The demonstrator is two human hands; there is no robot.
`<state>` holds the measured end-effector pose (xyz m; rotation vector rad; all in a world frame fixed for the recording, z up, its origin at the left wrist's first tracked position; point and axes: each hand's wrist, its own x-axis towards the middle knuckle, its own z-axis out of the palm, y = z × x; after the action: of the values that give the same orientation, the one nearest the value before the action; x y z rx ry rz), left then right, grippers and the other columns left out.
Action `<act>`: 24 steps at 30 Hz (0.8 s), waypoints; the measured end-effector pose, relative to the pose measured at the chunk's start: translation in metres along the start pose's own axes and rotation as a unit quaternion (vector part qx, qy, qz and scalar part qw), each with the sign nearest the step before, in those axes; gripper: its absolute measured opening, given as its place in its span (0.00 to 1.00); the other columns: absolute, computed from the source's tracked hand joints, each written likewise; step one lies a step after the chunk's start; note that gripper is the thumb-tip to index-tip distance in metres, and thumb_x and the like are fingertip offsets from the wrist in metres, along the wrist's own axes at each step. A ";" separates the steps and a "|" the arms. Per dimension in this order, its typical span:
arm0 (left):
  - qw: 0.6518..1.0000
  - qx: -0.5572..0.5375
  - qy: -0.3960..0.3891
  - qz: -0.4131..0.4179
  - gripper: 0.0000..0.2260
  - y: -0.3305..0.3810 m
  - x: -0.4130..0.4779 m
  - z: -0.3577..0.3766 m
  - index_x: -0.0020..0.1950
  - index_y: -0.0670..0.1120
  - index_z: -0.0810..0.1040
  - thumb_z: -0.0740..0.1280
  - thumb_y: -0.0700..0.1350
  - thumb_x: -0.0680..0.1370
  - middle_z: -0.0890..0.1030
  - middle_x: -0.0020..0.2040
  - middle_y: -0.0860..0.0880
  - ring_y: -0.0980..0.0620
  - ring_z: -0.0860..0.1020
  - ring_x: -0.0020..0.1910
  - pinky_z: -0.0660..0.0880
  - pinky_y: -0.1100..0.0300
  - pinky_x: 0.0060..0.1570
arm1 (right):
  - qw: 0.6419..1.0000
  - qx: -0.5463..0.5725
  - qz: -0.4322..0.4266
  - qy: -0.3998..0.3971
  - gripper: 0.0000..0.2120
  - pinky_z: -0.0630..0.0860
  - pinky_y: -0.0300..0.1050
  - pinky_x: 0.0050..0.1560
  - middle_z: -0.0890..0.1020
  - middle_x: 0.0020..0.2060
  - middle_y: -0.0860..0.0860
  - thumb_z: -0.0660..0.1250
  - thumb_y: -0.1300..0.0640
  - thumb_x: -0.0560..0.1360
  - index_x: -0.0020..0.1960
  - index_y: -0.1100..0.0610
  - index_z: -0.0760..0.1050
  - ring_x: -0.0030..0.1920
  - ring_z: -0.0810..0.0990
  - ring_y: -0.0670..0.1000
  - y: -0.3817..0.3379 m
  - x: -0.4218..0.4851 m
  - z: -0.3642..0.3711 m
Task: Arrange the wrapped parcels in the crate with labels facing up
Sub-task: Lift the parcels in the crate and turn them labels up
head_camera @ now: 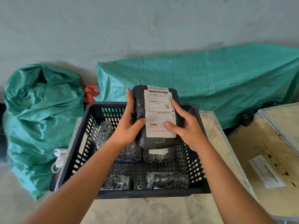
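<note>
Hands both on one black wrapped parcel [155, 117], held above the far half of the black crate [90, 125]. Left hand [129, 126] clasps its left edge, fingers up along the side, thumb on the front near the label's lower left corner. Right hand [184, 126] clasps the right edge, thumb pressed on the lower part of the white shipping label [159, 110]. Label faces up toward the camera, parcel tilted with its far end raised.

Crate holds more bubble-wrapped black parcels: one standing at the far left wall [104, 133], two side by side in the middle under the held parcel [131, 153] [159, 155], the right one showing a strip of white label, two more along the near wall [117, 181] [168, 180]. Labels on the others not visible.

Crate sits on the far part of a pale wooden box top [145, 210], overhanging its left edge. Second wooden box [267, 143] just beside it on the right, with a paper sheet [265, 171] on top. Green woven sacks behind: a crumpled one far left [37, 113], a flat one draped along the wall [218, 81].
</note>
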<state>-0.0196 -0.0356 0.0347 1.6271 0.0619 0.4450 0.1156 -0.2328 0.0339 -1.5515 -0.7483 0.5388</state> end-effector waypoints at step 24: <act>0.885 0.284 -0.217 -0.298 0.51 -0.138 0.023 0.007 0.82 0.61 0.45 0.79 0.47 0.73 0.60 0.80 0.52 0.48 0.63 0.76 0.67 0.52 0.72 | 0.935 -0.218 0.270 -0.071 0.55 0.73 0.45 0.66 0.67 0.78 0.51 0.81 0.57 0.71 0.84 0.48 0.46 0.72 0.71 0.53 0.137 0.034 0.006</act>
<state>0.0346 -0.0191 -0.0929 2.1311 0.3736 -0.4635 0.1543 -0.2069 -0.0991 -2.1728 -0.5629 0.9441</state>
